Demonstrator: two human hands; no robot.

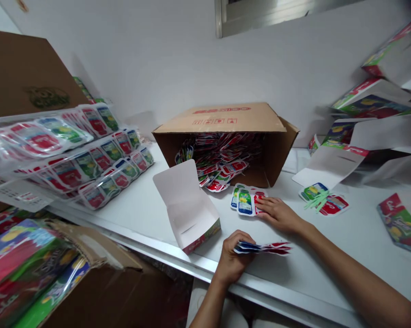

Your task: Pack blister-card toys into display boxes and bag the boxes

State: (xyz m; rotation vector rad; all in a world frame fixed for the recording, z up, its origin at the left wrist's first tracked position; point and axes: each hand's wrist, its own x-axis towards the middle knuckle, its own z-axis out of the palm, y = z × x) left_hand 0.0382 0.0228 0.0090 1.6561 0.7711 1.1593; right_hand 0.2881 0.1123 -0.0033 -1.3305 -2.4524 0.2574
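Observation:
My left hand is closed around a thin stack of blue and red sachets held just above the white table, near its front edge. My right hand lies flat with fingers spread on a small pile of blue, green and red sachets on the table. Just left of both hands stands a small open white carton with its lid up. Behind the pile, a brown cardboard box lies on its side, spilling many sachets.
Trays of packed sachets are stacked at the left. Printed flat cartons pile up at the right, with more sachets and a carton on the table. A brown box and coloured packs sit lower left.

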